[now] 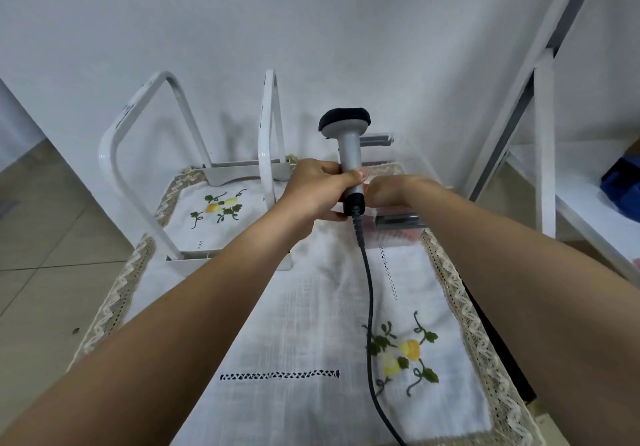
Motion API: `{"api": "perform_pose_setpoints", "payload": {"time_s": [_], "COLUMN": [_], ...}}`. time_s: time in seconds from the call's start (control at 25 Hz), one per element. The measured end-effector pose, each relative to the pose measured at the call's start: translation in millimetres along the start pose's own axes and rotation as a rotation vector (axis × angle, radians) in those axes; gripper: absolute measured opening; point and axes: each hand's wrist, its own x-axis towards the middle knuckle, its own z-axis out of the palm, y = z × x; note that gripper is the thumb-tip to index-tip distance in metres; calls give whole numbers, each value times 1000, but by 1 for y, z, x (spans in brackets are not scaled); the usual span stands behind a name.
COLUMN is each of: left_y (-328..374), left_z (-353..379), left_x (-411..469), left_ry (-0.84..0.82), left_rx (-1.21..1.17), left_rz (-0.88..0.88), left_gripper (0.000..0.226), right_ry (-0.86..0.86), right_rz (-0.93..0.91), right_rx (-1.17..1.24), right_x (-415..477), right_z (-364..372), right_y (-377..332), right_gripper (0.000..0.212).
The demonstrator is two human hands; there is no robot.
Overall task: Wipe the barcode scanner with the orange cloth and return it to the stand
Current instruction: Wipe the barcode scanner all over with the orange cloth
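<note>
My left hand (318, 192) grips the grey handle of the barcode scanner (349, 147) and holds it upright above the table, its black head at the top. Its dark cable (369, 289) hangs down across the cloth to the front edge. My right hand (394, 192) is just right of the handle, its fingers bent down over a clear stand with grey bars (398, 220). A pinkish-orange patch, probably the orange cloth (391, 236), shows faintly under that hand. I cannot see whether the fingers hold it.
Two white metal loop frames (145, 154) stand on the table's back left. The table has a white embroidered tablecloth (294, 324) with lace edges. A white shelf rack (543, 140) with a blue object (623, 182) stands at the right.
</note>
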Motion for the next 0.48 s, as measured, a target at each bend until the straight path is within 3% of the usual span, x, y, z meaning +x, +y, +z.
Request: {"api": "perform_pose_setpoints", "payload": {"time_s": [0.24, 0.4, 0.48], "left_y": [-4, 2, 9], "left_z": [-3, -4, -6], "left_x": [-6, -23, -40], "left_ry": [-5, -17, -46], "left_rx": [-6, 11, 11], "left_rz": [34, 66, 83], "left_gripper": [14, 21, 24], "right_ry": [5, 391, 604], "right_rz": [59, 70, 57], "right_rx": [-5, 434, 628], "right_x": [-3, -16, -38], "right_z": [-1, -15, -25], "right_y": [1, 3, 0], "right_gripper": [52, 34, 46]}}
